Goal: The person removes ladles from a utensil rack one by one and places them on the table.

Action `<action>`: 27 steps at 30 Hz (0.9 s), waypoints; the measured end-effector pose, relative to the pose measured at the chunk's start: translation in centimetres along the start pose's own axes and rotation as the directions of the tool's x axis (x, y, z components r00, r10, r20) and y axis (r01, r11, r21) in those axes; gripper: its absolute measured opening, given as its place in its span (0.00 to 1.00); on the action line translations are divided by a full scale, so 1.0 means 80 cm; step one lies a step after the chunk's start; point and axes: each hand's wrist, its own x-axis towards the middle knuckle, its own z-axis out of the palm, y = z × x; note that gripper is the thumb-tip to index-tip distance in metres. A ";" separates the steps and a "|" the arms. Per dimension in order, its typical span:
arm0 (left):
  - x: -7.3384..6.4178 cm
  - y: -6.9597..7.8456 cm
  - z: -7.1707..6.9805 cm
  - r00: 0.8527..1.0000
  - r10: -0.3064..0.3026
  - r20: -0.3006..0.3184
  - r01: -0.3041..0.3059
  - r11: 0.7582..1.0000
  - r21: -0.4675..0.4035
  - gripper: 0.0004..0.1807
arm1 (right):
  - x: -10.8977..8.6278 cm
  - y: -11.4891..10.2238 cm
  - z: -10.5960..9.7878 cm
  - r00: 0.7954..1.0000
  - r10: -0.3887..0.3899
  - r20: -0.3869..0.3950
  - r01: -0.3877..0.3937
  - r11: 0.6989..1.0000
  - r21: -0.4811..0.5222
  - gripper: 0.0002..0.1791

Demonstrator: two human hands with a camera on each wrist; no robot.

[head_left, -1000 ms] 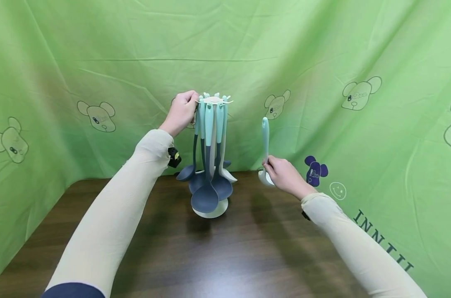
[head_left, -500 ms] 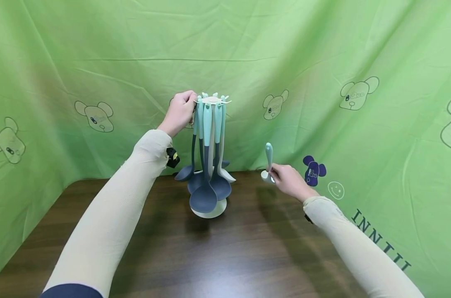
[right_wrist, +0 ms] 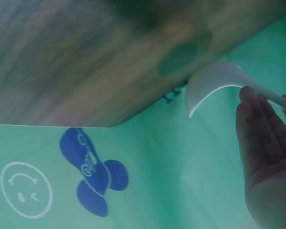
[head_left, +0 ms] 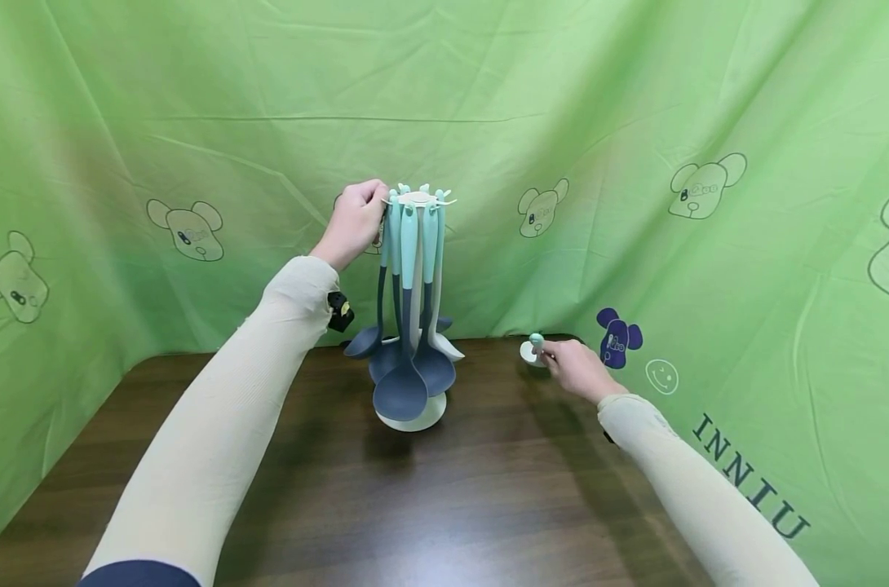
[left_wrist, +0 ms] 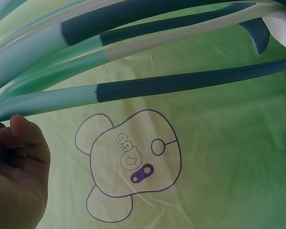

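Observation:
A white utensil rack point(head_left: 418, 198) stands on the table, its round base point(head_left: 418, 420) below. Several teal-handled ladles and spoons hang from it, with a dark blue ladle point(head_left: 400, 393) in front. My left hand point(head_left: 352, 220) grips the rack's top left edge with curled fingers, beside the end of a teal handle point(left_wrist: 62, 98); the exact grip is partly hidden. Off to the right, my right hand point(head_left: 578, 367) pinches a white ladle point(right_wrist: 214, 83) by its shaft, just above the bowl. Its teal handle point(head_left: 536, 338) points toward the head camera, foreshortened.
The brown wooden table point(head_left: 444, 505) reaches back to a green curtain point(head_left: 444, 73) printed with mouse heads, which also closes in both sides. A purple mouse head print point(head_left: 618, 337) is on the curtain behind my right hand.
My right hand has moved slightly right and down, lowering the white ladle. The ladle's handle has tipped from upright to pointing toward the head camera. My left hand stays at the rack.

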 end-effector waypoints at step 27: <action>0.000 0.001 0.000 1.000 -0.017 0.006 0.017 1.000 -0.014 0.19 | -0.027 0.023 0.052 0.962 -0.249 0.109 0.266 0.944 -0.196 0.05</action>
